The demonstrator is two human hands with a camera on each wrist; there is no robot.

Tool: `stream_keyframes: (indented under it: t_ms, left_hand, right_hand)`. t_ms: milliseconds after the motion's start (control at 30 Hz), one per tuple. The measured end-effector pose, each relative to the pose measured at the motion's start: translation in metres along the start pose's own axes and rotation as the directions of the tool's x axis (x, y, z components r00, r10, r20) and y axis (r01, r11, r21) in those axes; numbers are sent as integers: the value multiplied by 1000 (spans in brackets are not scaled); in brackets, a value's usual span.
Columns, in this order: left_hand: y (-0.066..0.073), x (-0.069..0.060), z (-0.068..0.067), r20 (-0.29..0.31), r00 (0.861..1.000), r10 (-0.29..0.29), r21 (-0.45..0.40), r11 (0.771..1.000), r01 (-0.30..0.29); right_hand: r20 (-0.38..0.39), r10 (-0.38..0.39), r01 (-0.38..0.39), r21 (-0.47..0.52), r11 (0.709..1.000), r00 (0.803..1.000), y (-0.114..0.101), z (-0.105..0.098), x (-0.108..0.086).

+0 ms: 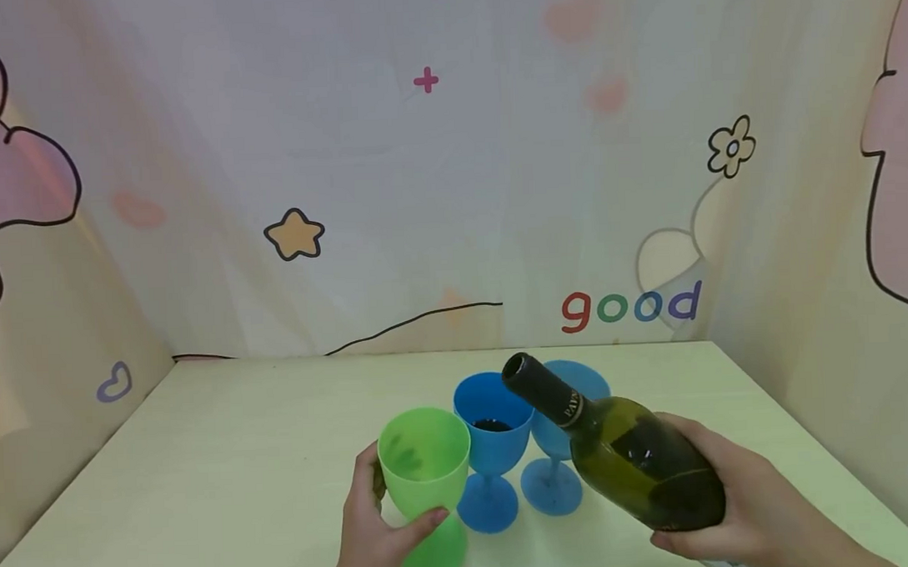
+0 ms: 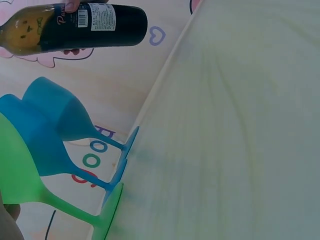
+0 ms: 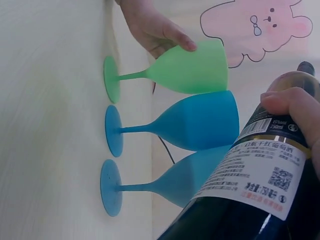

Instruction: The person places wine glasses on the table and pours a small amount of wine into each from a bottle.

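My left hand (image 1: 368, 520) holds a light green plastic goblet (image 1: 427, 493) by its bowl, thumb in front and fingers behind. The goblet stands upright, its foot on the table in the right wrist view. A dark green wine bottle (image 1: 648, 469) is gripped round its body by my right hand (image 1: 754, 494). The bottle tilts, with its open mouth up and to the left, above the blue goblets. Beside the green goblet stands a blue goblet (image 1: 497, 449) with dark liquid inside. A lighter blue goblet (image 1: 553, 487) is partly hidden behind the bottle neck.
The three goblets stand close together in a row on a pale table (image 1: 243, 474). Behind the table hangs a printed cloth backdrop (image 1: 390, 169), with more printed cloth at both sides.
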State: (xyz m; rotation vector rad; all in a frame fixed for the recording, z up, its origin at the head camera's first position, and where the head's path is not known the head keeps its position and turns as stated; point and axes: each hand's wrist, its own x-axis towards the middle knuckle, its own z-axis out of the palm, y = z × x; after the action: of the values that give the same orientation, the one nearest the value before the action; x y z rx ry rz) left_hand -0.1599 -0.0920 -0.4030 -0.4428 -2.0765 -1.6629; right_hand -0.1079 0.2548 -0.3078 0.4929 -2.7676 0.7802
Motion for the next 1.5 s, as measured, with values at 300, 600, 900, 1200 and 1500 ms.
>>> stream_keyframes:
  t_ms: [300, 600, 900, 1200, 1500]
  left_hand:
    - [3, -1, -2, 23, 999, -44, 23, 999, 44]
    - [5, 2, -3, 53, 996, -77, 46, 996, 75]
    - [7, 5, -2, 81, 991, -109, 41, 994, 106]
    - [8, 2, -4, 78, 992, -95, 59, 994, 90]
    - [9, 0, -7, 72, 993, -94, 59, 994, 90]
  right_hand:
    - [113, -31, 32, -5, 999, 993, -6, 2, 5]
    - [153, 32, -15, -113, 993, 988, -16, 0, 8]
    - [198, 25, 13, -186, 983, 980, -16, -2, 12]
    - [240, 72, -11, -244, 970, 968, -22, -7, 19]
    - [228, -7, 75, -293, 953, 974, -23, -9, 21]
